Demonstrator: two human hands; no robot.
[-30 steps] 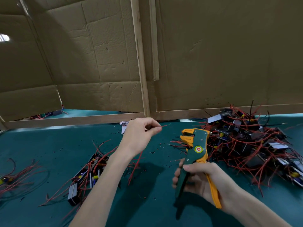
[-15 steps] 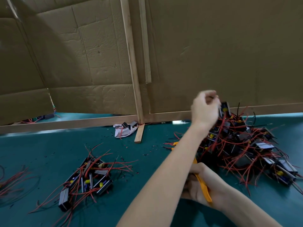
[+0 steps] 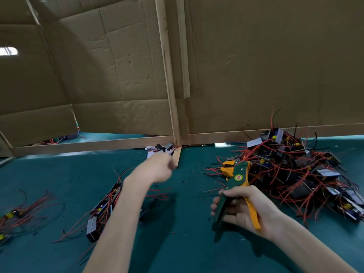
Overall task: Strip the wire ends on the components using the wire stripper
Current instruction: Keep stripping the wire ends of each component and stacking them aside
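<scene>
Your right hand (image 3: 243, 211) sits low and right of centre. Its fingers and thumb are wrapped round both handles of the wire stripper (image 3: 235, 180), one handle green and one yellow. The tool's yellow-and-green head points toward twelve o'clock from that hand. Its jaws look empty, though a red lead from the heap passes close behind them. Your left hand (image 3: 157, 168) hangs above the mat at about ten o'clock from the tool head, well apart from it. It is smeared by motion, so I cannot tell whether its fingers are closed, loose, or pinching a wire.

From the stripper head, toward two and three o'clock, lies the big pile of components (image 3: 295, 174). It is made of dark blocks tangled in red leads, and it starts just behind the tool's head. Under your left forearm, at about eight o'clock from the left hand, a small group of components (image 3: 102, 215) lies on the green mat (image 3: 177, 243). Dark insulation scraps (image 3: 189, 172) dot the mat between the hands. A cardboard wall (image 3: 256, 66) closes off the back.

To do this step well, I judge you should draw one lead clear of the tangle and hold it taut near its end. Feed only the tip squarely into the jaws, then squeeze once. Watch for neighbouring leads slipping in beside it.
</scene>
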